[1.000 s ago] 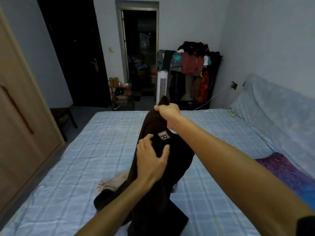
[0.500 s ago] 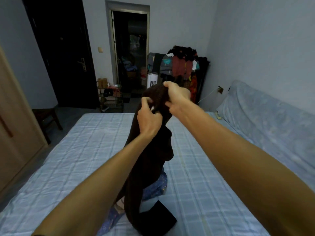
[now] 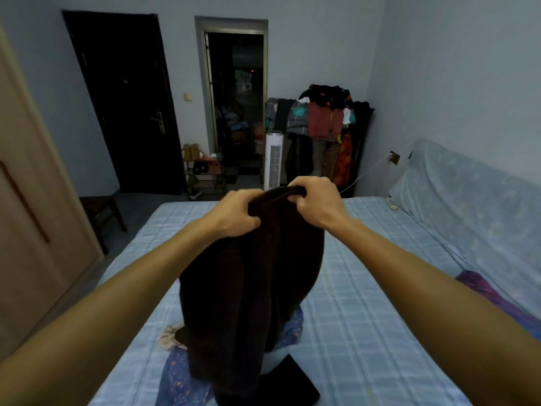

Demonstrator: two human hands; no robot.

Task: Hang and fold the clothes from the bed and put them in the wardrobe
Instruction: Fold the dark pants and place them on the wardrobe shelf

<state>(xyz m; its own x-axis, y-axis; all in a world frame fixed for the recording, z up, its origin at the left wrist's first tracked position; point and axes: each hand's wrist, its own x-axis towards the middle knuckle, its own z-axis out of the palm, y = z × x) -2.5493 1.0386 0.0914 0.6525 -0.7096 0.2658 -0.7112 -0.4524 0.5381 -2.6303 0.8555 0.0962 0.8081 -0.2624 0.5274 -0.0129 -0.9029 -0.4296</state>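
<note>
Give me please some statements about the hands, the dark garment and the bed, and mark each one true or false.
1. Both hands grip the top edge of the dark brown garment. True: left hand, right hand.
2. The garment lies flat on the bed. False: it hangs from the hands.
3. A blue patterned cloth lies under the garment. True.
4. The white tower fan stands on the bed. False: it stands on the floor beyond it.

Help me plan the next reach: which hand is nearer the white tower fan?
Right. The right hand grips the dark garment just below-right of the white tower fan; the left hand holds it further left.
</note>
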